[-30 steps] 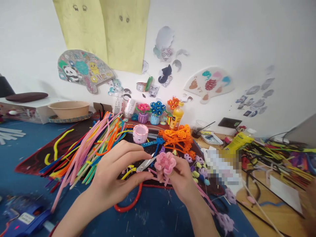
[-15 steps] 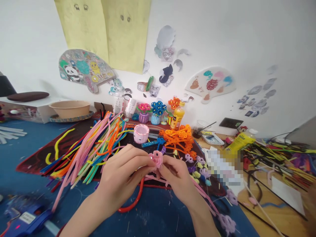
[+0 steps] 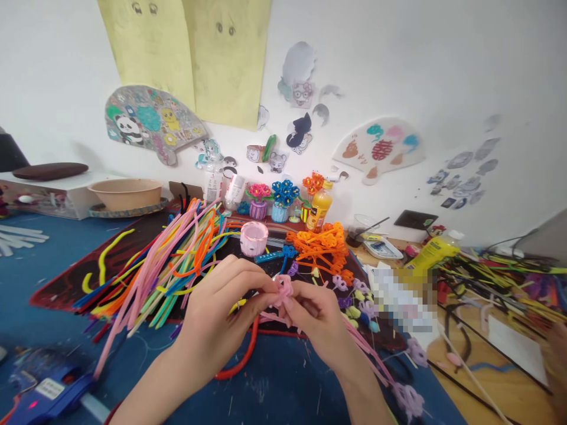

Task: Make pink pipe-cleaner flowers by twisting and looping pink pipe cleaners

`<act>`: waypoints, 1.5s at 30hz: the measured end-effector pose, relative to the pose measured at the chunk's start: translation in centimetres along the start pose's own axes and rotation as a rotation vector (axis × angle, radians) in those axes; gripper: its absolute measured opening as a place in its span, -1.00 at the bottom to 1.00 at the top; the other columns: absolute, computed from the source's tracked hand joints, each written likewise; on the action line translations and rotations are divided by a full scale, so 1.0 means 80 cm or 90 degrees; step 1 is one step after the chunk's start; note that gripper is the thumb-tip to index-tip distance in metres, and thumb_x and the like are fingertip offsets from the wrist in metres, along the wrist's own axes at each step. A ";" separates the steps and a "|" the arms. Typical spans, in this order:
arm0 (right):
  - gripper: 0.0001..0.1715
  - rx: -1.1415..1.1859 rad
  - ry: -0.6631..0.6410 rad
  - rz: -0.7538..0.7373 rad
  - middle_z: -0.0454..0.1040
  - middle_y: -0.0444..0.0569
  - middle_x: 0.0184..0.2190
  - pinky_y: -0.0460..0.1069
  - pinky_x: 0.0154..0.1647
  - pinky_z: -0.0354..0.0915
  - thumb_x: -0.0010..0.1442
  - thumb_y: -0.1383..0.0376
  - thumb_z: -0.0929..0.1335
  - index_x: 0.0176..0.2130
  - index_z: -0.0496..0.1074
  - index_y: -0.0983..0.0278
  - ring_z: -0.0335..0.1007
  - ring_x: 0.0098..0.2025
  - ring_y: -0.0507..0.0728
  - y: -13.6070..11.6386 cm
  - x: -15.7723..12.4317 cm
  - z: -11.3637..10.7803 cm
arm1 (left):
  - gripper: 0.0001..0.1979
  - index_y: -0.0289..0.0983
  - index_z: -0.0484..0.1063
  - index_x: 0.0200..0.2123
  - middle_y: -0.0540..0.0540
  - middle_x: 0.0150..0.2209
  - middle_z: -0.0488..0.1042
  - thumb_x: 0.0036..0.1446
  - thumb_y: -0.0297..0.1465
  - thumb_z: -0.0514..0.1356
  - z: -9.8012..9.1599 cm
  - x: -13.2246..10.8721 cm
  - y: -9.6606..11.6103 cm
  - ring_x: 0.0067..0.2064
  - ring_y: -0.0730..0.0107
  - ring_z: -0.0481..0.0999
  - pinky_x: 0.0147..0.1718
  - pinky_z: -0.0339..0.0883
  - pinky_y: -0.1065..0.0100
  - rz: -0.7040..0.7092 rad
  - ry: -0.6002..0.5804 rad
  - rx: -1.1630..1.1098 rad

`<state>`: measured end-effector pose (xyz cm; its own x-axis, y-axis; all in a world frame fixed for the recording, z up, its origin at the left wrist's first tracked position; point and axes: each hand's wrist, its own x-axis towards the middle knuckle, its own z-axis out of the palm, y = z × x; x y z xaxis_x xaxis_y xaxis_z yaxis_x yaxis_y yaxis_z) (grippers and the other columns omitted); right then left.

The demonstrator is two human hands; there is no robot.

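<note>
Between my two hands is a small pink pipe-cleaner flower with looped petals. My left hand pinches its left side between thumb and forefinger. From the right, my right hand grips it with thumb and fingertips. Long pink pipe cleaners run out below my right hand across the mat. Just beyond the flower lie blue pipe-cleaner loops and a heap of orange pipe-cleaner flowers. A pink pot stands upright behind my left hand.
Loose coloured pipe cleaners lie left on the dark mat. A blue glue gun with a lit red light rests front left. Finished flower pots and a juice bottle line the wall. Lilac flowers sit on the right.
The pink flower has turned slightly between my fingers, its petal loops now facing differently. Both hands stay in nearly the same place.
</note>
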<state>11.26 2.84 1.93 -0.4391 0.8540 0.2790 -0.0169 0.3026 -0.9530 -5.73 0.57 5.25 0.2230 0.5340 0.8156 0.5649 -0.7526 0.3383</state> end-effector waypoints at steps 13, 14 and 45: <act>-0.59 0.021 0.021 -0.059 0.51 -0.05 -0.34 -0.06 -0.35 0.38 0.19 -0.07 0.30 -0.20 0.55 0.11 0.42 -0.31 0.12 0.001 -0.015 -0.006 | -0.72 -0.18 0.36 -0.13 0.02 -0.29 0.47 0.09 -0.29 0.29 0.002 -0.007 0.004 -0.36 0.48 0.42 -0.39 0.32 0.47 -0.104 -0.074 -0.147; -0.60 0.012 0.023 -0.064 0.51 -0.05 -0.31 -0.06 -0.34 0.38 0.20 -0.06 0.29 -0.19 0.55 0.11 0.43 -0.29 0.13 0.001 -0.015 -0.006 | -0.73 -0.17 0.36 -0.13 0.03 -0.29 0.48 0.10 -0.31 0.29 0.004 -0.008 0.005 -0.36 0.49 0.43 -0.37 0.33 0.47 -0.102 -0.082 -0.156; -0.92 -0.100 0.072 -0.179 0.39 -0.07 -0.17 0.00 0.00 0.22 0.12 0.27 0.44 -0.30 0.48 0.18 0.34 -0.06 0.12 0.000 0.004 -0.014 | -0.90 -0.25 0.43 -0.39 0.03 -0.45 0.44 0.19 -0.40 0.19 -0.001 0.000 -0.013 -0.37 0.44 0.33 -0.37 0.17 0.41 -0.129 -0.181 -0.093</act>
<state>12.10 3.56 2.12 -0.3340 0.7666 0.5485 0.0194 0.5874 -0.8091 -6.41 1.32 4.94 0.3420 0.7478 0.5691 0.5058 -0.6569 0.5592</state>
